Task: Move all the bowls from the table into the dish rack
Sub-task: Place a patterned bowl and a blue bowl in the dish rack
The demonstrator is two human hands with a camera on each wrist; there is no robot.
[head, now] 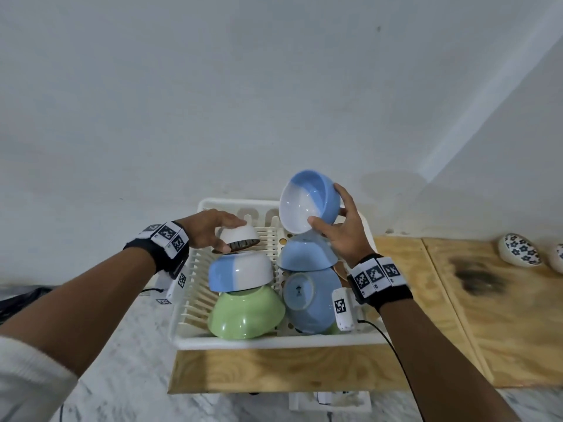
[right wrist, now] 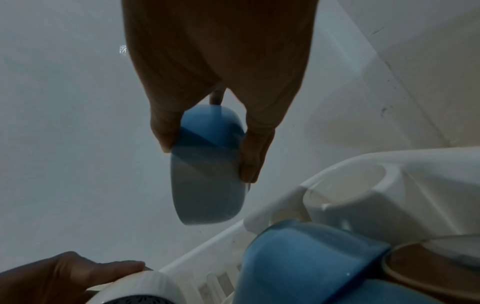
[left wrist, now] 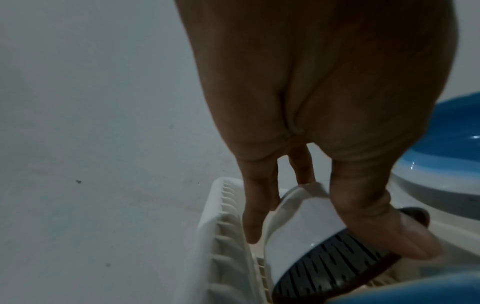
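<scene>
Bowls fill the white dish rack (head: 189,336), which sits on a plywood board (head: 274,370) over a marbled surface. In the rack's left column a green bowl (head: 246,313) lies upside down at the near end, with a blue-and-white bowl (head: 240,271) inverted on top of it. In the right column a blue bowl (head: 310,300) stands on edge with its foot ring facing the camera, and another blue bowl (head: 306,252) rests upside down just behind it.

The left hand (head: 210,228) grips a small white bowl with a dark patterned rim (head: 240,239), fingers over its base and thumb at the rim, holding it inverted and tilted above the rack's slats, behind the blue-and-white bowl. The left wrist view shows the thumb (left wrist: 389,232) pressed on the patterned band.

The right hand (head: 344,229) holds a second blue-and-white bowl (head: 307,202) in the air above the rack's far right part, tipped on its side with the opening toward the camera; the thumb pinches the lower rim and the fingers wrap the blue outer wall.

On the wooden tabletop (head: 502,315) to the right, well apart from the rack, a floral-patterned bowl (head: 519,249) lies beside another one cut by the frame edge.
</scene>
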